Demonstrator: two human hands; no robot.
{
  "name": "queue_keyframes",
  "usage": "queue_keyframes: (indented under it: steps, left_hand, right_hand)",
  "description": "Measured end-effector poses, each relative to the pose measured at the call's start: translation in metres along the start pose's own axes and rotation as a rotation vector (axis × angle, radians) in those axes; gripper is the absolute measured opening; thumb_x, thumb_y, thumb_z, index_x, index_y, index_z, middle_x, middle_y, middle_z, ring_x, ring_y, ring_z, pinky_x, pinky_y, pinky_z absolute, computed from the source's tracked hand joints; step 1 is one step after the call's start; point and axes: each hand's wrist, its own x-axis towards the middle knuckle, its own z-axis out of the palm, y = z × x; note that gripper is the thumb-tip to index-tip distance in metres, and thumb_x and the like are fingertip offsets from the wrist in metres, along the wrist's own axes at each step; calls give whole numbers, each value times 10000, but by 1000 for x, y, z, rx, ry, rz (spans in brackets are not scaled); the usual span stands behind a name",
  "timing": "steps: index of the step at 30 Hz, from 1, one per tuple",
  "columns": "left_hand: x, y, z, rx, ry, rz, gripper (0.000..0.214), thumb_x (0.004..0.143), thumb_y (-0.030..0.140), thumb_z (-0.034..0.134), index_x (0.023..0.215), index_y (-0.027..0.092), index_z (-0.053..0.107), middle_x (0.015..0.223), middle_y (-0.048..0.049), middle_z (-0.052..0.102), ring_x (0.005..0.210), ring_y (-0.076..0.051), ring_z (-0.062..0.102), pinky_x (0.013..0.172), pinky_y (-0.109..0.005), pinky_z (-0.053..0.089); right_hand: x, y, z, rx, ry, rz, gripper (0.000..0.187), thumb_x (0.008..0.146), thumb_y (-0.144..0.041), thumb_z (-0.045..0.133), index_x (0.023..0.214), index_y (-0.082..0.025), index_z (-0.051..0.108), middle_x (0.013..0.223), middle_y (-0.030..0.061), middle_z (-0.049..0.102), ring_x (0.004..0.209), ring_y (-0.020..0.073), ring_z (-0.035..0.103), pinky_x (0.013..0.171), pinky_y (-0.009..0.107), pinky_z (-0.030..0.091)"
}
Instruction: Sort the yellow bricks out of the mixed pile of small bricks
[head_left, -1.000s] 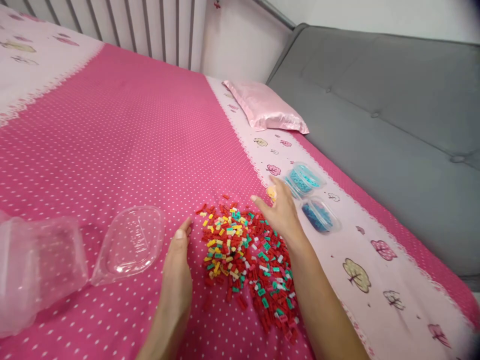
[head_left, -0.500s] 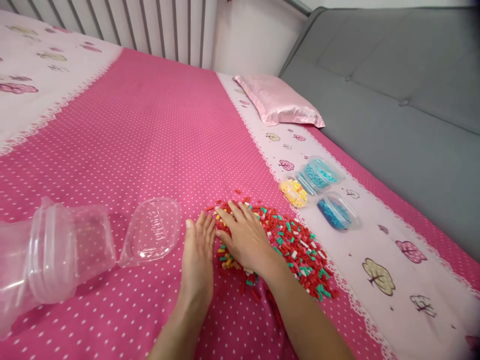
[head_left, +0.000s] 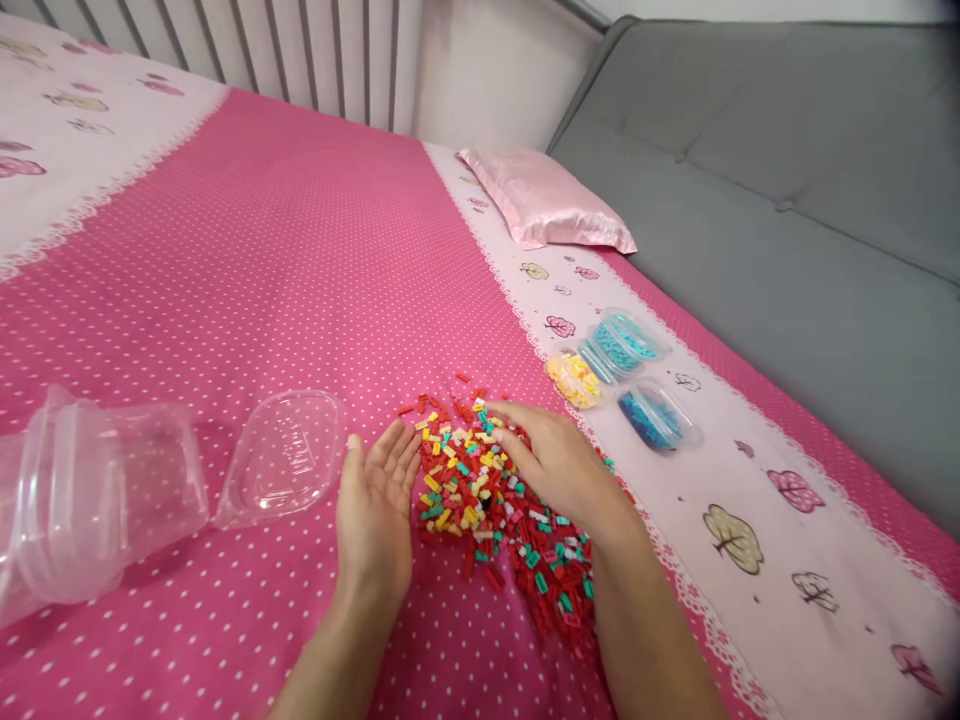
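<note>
Your left hand (head_left: 377,515) is lying open beside the left edge of a loose pile of small red, yellow, green, white and pink plastic bricks (head_left: 472,480); its palm is facing up and toward the pile, its fingers are stretching away from you, and it is grasping nothing. Whether its fingertips are touching the nearest bricks, you cannot tell. Your right hand (head_left: 559,465) is reaching over the pile's right side, back upward, with thumb and forefinger standing apart over the bricks; the palm and other fingers are hiding underneath, so you cannot tell whether it is gripping any. The pile is sitting between your two hands and is trailing toward you along your right forearm, on a bright pink bedspread with white dots (head_left: 277,270).

Beyond your right hand, three clear plastic tubs are standing close together: one is holding yellow and orange bricks (head_left: 574,380), one turquoise bricks (head_left: 622,345), and one dark blue bricks (head_left: 649,418). To your left, a flat, clear plastic lid with raised lettering (head_left: 281,455) is lying near a nested stack of clear plastic containers (head_left: 112,500) on its side. Farther off, a shiny pale pink pillow (head_left: 547,200) is resting by a grey padded headboard (head_left: 795,130).
</note>
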Motion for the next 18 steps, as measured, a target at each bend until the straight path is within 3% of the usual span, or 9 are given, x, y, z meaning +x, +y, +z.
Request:
queue_keyframes:
  steps: [3,8,18]
  left_hand:
    - [-1,0,0,-13,6,9,628,882,528,332,1270,60,490,1304,-166,532,1180,-214,524,1068,-328,355]
    - [-1,1,0,-25,29,0,582,886,497,340,1234,66,521,1265,-172,559,1150,-220,548,1058,-339,369]
    - [-1,-4,-1,-20,16,46,578,875,516,362,1207,77,537,1263,-171,558,1157,-213,541,1067,-339,353]
  right_hand:
    - [19,15,26,-36,190,58,364,897,-204,389,1199,-144,582,1168,105,635,1110,237,552,982,404,409]
    - [38,34,61,55,218,10,303,886,-198,429,1101,-183,642,1074,73,673,1014,206,584,942,365,429]
    - [40,41,61,119,146,-61,272,856,-180,495,1067,-241,655,1040,45,669,995,186,571,916,365,417]
